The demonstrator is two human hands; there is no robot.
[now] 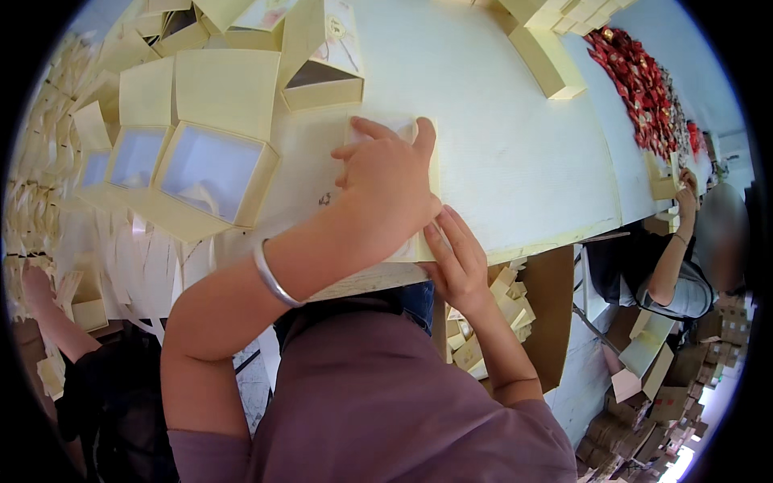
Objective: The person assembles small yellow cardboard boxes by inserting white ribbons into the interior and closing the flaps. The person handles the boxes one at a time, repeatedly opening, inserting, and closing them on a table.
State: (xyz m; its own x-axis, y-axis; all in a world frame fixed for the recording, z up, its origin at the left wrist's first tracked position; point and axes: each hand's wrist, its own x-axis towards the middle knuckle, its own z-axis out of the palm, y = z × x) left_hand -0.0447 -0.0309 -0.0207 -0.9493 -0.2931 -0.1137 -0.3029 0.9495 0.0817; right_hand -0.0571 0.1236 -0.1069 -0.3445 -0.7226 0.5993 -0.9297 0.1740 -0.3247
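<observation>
A cream cardboard box (pixel 436 165) lies at the table's near edge, mostly covered by my hands. My left hand (pixel 388 177) rests across its top, fingers spread, with nothing visible between them. A silver bangle circles my left forearm. At the box's near right corner is my right hand (pixel 457 262), its fingers stretched out beside my left wrist. The right thumb is mostly hidden. To the left stands an open cream box (pixel 262 181) with a pale lining and its lid raised. A small dark printed mark (pixel 324 199) shows beside my left forearm.
More cream boxes (pixel 322 60) crowd the table's far left, and others stack at the far right (pixel 547 68). Below the edge, a brown carton (pixel 551 314) holds small cream pieces. Red packets (pixel 640 97) pile up at right. Other people work on both sides.
</observation>
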